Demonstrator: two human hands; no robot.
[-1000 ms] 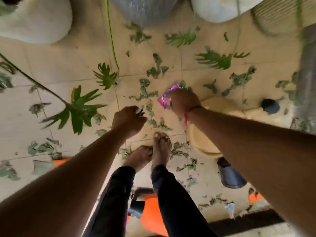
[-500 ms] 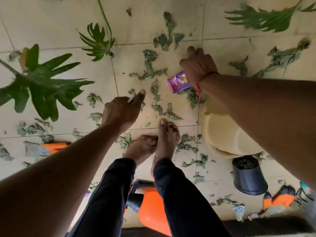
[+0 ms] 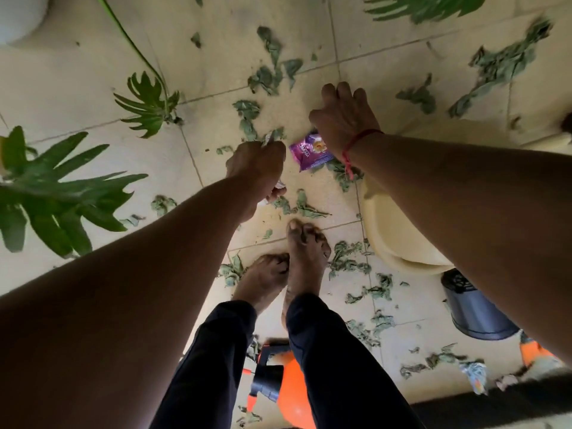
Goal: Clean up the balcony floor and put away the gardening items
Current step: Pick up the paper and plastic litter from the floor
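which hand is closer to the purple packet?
Right. The right hand overlaps the purple packet at its top edge; the left hand, gripping a crumpled scrap, is just left, apart.

Your right hand covers the far-right corner of the purple packet. The pale scrap in your left hand is mostly hidden. Your legs hide part of the orange sprayer.

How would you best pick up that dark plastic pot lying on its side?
Probably by the rim at the wide end of the dark pot, reaching from the person's side. It lies tipped with its holed base pointing away, so the open mouth lets fingers hook inside, thumb outside.
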